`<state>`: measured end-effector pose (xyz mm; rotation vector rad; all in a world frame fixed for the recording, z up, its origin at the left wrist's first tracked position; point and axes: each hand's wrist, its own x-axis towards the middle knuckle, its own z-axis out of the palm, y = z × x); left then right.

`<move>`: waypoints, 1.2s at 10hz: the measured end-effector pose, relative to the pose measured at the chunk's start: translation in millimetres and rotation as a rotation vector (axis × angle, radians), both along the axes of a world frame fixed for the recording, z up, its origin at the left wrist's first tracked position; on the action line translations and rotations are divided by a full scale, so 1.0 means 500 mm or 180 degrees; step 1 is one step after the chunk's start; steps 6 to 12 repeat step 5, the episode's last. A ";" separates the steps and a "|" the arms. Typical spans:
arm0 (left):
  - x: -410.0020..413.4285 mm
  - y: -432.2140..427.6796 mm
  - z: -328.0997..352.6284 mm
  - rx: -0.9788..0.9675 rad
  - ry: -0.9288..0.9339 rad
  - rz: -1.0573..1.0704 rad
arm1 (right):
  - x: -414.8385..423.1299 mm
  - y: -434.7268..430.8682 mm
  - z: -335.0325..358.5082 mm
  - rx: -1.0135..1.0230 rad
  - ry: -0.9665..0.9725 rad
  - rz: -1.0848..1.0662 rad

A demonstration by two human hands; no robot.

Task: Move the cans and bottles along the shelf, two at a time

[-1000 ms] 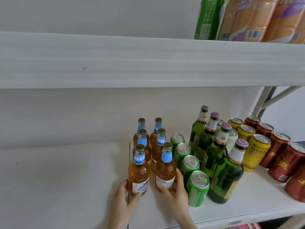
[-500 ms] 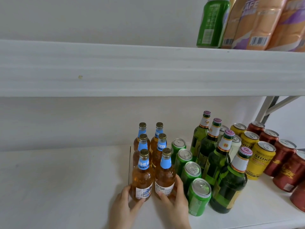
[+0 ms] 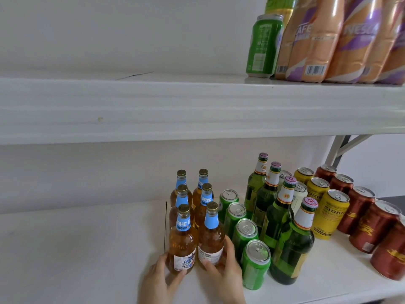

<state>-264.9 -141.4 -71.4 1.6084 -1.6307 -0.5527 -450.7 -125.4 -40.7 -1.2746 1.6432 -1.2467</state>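
Note:
Several amber bottles with blue neck labels stand in two columns on the white lower shelf. My left hand grips the base of the front left amber bottle. My right hand wraps round the front right amber bottle. Both bottles stand upright, side by side. Right of them runs a row of green cans, then tall green bottles, yellow cans and red cans.
The shelf's left half is bare white surface; a thin dark seam runs just left of the amber bottles. The upper shelf hangs close above and carries a green can and orange bottles at its right.
The camera view has tilted upward, so the shelves sit lower in frame. Both hands keep hold of the two front amber bottles, which stay at the front of their columns.

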 end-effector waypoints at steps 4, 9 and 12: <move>0.063 0.095 0.088 -0.1486 -0.2434 -0.0038 | -0.018 0.117 0.078 0.0184 0.2425 0.0384; 0.026 0.171 0.086 -0.1234 -0.2412 -0.0207 | -0.051 0.184 0.069 0.0247 0.2899 0.0629; 0.026 0.171 0.086 -0.1234 -0.2412 -0.0207 | -0.051 0.184 0.069 0.0247 0.2899 0.0629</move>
